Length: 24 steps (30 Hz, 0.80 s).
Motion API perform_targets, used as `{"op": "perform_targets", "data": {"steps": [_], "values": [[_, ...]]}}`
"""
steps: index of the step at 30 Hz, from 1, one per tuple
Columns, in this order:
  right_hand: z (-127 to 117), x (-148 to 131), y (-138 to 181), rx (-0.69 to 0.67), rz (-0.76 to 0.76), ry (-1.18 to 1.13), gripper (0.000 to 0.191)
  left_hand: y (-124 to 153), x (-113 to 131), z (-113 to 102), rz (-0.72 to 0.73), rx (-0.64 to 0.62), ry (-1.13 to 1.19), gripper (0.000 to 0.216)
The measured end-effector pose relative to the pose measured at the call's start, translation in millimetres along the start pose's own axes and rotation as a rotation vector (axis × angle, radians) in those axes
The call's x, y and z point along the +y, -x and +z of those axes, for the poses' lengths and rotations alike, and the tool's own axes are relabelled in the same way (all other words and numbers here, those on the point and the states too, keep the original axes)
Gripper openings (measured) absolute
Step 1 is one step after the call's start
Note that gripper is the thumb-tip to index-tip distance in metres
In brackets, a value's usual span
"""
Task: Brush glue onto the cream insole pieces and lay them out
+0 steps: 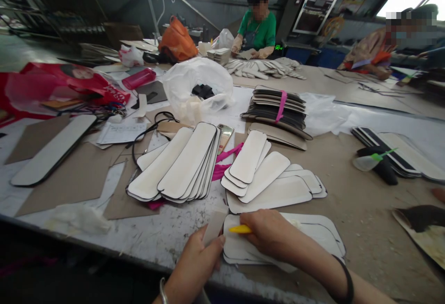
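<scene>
My left hand (201, 257) is closed on a small pale rectangular card (214, 226), pinched under the thumb. My right hand (267, 232) is wrapped round a yellow pointed tool (239, 229); its exact kind is not clear. That hand is over several white rounded panels with dark edges (313, 223), which lie at the table's front and are partly hidden by the hand and forearm. Just beyond, more white panels (271, 179) lie fanned out. To their left is a larger overlapping stack of long white panels (187, 165).
Pink ribbon (222, 167) lies between the stacks. Behind are a tied bundle of dark panels (274, 109) and a white plastic bag (198, 86). A green-tipped bottle (368, 161) is at right, a red bag (66, 88) at left. Two people sit across the table.
</scene>
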State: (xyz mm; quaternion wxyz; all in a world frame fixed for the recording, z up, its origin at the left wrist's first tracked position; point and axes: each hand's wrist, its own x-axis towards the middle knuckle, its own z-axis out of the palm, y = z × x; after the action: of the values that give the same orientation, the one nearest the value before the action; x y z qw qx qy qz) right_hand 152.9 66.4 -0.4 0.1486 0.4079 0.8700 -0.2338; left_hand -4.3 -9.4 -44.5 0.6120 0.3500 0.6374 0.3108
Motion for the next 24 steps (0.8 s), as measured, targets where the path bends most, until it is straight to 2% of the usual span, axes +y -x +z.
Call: {"op": "perform_targets", "data": {"steps": [6,12,15,18,21,24], "values": [[3.3,-1.1,-0.1,0.033,-0.003,0.033,0.019,-0.6,8.2,4.4,-0.019,0.032,-0.017,0.012],[4.3,-2.1,8.4,0.064,0.008,0.043,0.019,-2.8,10.7,10.5,0.042,0.105,-0.039,0.009],[1.5,12.5,29.1,0.059,0.06,0.048,0.02,-1.4,10.6,12.3,0.048,0.141,-0.083,0.012],[1.9,38.8,58.0,0.067,0.185,0.028,0.02,-1.3,7.9,12.4,0.037,0.152,-0.118,0.016],[8.0,63.2,85.3,0.109,0.331,-0.074,0.022,-1.6,3.9,12.9,0.042,0.164,-0.14,0.02],[16.9,72.9,102.9,0.177,0.382,-0.176,0.023,-0.3,1.4,15.0,0.048,0.214,-0.126,0.024]]}}
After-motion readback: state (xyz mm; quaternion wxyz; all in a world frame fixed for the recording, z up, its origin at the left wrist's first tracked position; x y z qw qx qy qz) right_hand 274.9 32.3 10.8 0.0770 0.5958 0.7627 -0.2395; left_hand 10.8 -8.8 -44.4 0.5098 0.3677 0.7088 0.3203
